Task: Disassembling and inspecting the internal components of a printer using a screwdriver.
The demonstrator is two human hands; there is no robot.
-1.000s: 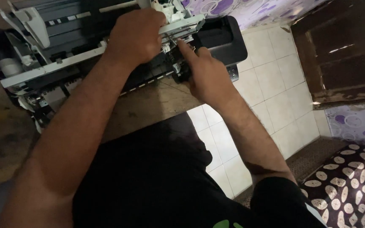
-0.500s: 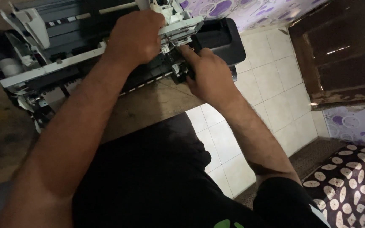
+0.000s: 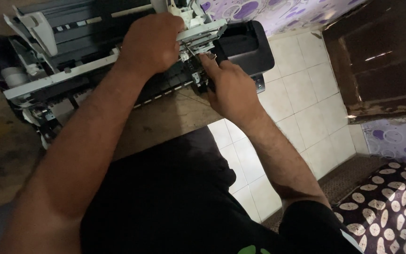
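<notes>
Opened printer on a work surface, both hands on its right part.

Printer at the top of the view, resting on the work surface to the left. Left hand laid on top of the printer's middle, just left of a light mechanism frame. Right hand just below and right of that frame, fingertips touching it (exact contact hidden). Printer casing end behind the right hand, jutting past the surface edge over the tiled floor. Wooden cabinet at far right, patterned cushion nearer, at lower right.
</notes>
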